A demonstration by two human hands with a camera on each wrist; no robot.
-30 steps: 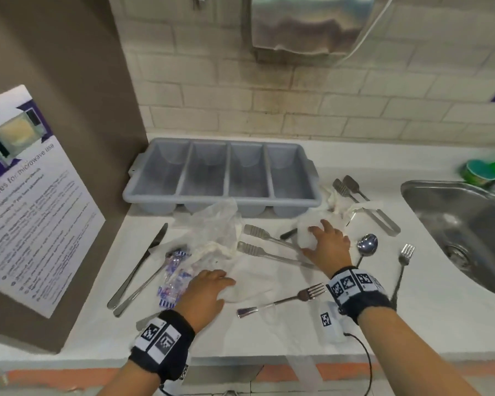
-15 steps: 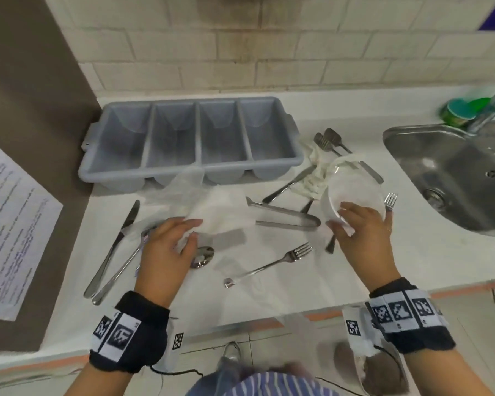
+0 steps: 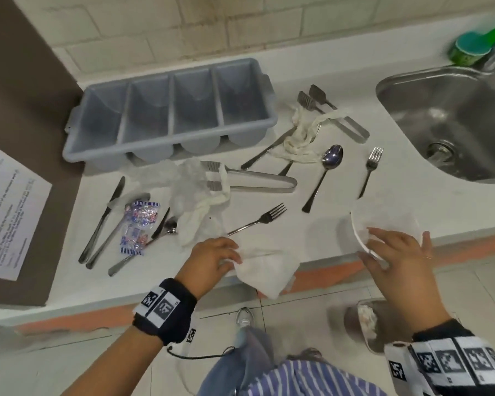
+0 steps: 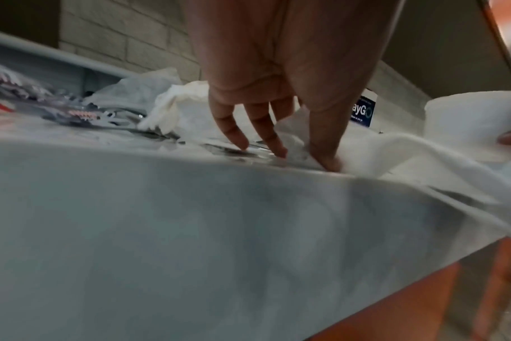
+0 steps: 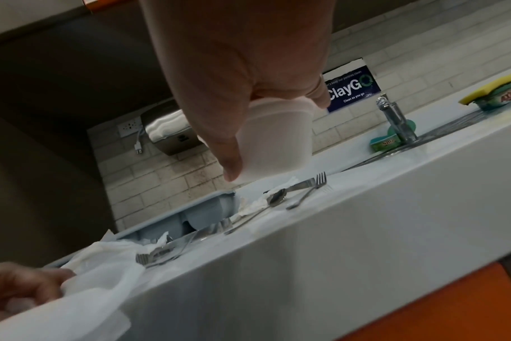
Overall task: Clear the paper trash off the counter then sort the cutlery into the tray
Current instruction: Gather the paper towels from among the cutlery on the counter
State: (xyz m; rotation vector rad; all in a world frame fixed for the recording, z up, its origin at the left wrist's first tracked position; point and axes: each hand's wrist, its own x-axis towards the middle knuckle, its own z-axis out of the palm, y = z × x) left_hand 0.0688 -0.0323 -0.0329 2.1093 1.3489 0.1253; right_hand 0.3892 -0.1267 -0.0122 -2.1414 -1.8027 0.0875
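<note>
My left hand pinches a white paper napkin that droops over the counter's front edge; the left wrist view shows its fingertips pressed into the napkin. To the right, my right hand grips a white paper cup over the same edge, and the cup also shows in the right wrist view. The grey four-slot cutlery tray stands empty at the back. Forks, a spoon, knives and tongs lie scattered among crumpled tissues.
Candy wrappers lie by the knives. More tissue is draped over the tongs near the steel sink at right. A bin holding paper stands on the floor under my right hand. A brown wall with a notice bounds the left.
Both hands have drawn back to the counter's front edge. The left dragged the napkin off the cutlery until it overhangs; the right lifted the cup away from the spoon area.
</note>
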